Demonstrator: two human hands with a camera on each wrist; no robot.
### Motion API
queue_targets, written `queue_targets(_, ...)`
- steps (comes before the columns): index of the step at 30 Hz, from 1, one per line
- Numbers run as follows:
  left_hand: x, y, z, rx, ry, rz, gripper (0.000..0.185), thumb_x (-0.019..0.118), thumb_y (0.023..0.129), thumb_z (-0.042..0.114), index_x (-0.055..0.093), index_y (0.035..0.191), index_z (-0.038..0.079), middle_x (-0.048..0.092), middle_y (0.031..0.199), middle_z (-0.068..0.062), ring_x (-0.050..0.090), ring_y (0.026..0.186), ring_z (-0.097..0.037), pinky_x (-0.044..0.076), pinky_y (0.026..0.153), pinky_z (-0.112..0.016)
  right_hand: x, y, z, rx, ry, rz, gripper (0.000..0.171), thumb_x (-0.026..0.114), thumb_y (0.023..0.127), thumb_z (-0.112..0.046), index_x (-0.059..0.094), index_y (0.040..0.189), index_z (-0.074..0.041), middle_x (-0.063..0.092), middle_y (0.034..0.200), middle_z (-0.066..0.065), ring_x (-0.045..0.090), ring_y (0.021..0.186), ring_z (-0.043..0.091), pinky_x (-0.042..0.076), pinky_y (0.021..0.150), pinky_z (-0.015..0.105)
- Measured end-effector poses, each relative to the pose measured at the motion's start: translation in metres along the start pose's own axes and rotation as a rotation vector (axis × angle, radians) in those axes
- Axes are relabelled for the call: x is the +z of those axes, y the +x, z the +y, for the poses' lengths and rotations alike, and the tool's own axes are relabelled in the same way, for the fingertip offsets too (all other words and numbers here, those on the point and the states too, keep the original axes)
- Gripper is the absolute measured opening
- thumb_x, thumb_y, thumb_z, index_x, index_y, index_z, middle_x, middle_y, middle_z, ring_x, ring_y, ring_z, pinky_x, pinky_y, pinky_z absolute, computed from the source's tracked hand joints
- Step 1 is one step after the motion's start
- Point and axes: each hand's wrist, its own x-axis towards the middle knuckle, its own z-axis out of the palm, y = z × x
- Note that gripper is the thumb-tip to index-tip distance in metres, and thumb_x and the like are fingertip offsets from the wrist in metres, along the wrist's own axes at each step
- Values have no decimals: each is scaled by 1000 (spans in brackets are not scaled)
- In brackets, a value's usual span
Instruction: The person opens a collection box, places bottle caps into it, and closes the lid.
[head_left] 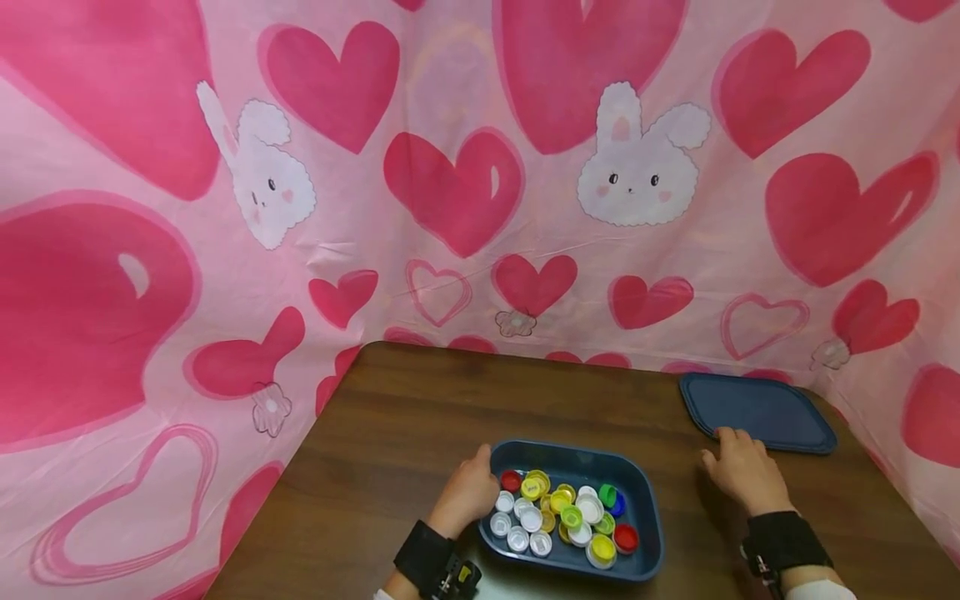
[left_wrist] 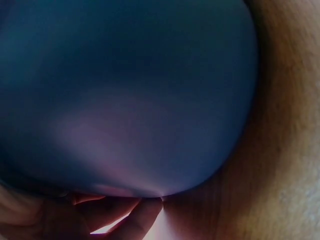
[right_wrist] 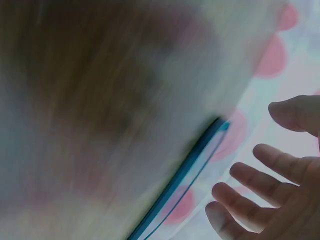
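Two bare hands at work on one brown wood-grain table (head_left: 390,433), each wrist wearing a black strap.

Item 1: dark blue rectangular plastic tray with rounded corners (head_left: 647,517), set at the near middle of the table. Contents: a heap of plastic bottle caps (head_left: 562,517) in white, yellow, green, red and blue, filling the tray's left and centre; the far right corner of its floor is bare.

Item 2: left hand (head_left: 467,493), at the tray's left short end, thumb hooked over the rim and fingers curled down against the outer wall, gripping it. The left wrist view shows the tray wall (left_wrist: 125,95) as a broad blue blur with fingertips (left_wrist: 142,210) tucked against its lower edge.

Item 3: flat dark blue plastic lid with rounded corners (head_left: 757,410), lying on the table at the far right, well apart from the tray, close to the backdrop.

Item 4: right hand (head_left: 742,467), palm down, fingers straight and a little spread, fingertips at the lid's near left edge; contact cannot be told. The right wrist view shows the fingers (right_wrist: 265,175) spread, holding nothing, with the lid's edge (right_wrist: 185,185) just beside them.

Item 5: pink cloth backdrop printed with red hearts and white rabbits (head_left: 637,167), hung behind and to both sides of the table.
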Motion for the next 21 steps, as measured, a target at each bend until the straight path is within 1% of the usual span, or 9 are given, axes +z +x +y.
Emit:
queue_targets(3,1,-1,0,3,-4,0,49,55,97,7,43,144,-4,59,131,-28,61,106,-35,47,97,-64,0,9,13,-3,-55,-1,52,65,91,-20,50,123,19,50,118,44,46,104,64,41,82,73)
queue_targets(9,1,-1,1,12,0,8,48,55,96,6,44,142,-5,60,129,-27,62,105,-34,48,96,-63,6,25,31,-50,-145,66,47,72,86,-16,53,115,16,55,109,40,51,99,61,42,77,73)
queue_targets(13,0,-2,3,21,-2,4,49,55,96,5,43,143,-5,60,128,-28,62,104,-35,48,95,-63,11,31,40,-71,-183,96,45,74,85,-14,55,114,15,58,105,38,54,96,59,43,76,72)
queue_targets(16,0,-3,3,22,-7,4,49,55,96,4,43,142,-6,60,128,-28,62,104,-35,48,95,-62,15,33,45,-109,-210,147,37,75,83,-10,58,107,13,60,98,35,57,90,55,45,72,70)
queue_targets(19,0,-3,3,26,-6,10,47,56,96,4,45,140,-6,61,125,-28,62,101,-34,50,93,-62,19,34,48,-186,-254,213,26,77,79,-6,63,95,9,64,88,29,60,80,50,47,68,68)
queue_targets(21,-1,-3,4,29,-1,14,45,57,96,4,46,138,-5,62,122,-27,62,99,-34,51,91,-61,21,36,50,-232,-280,241,17,76,78,-3,64,85,6,65,81,24,62,74,45,48,65,65)
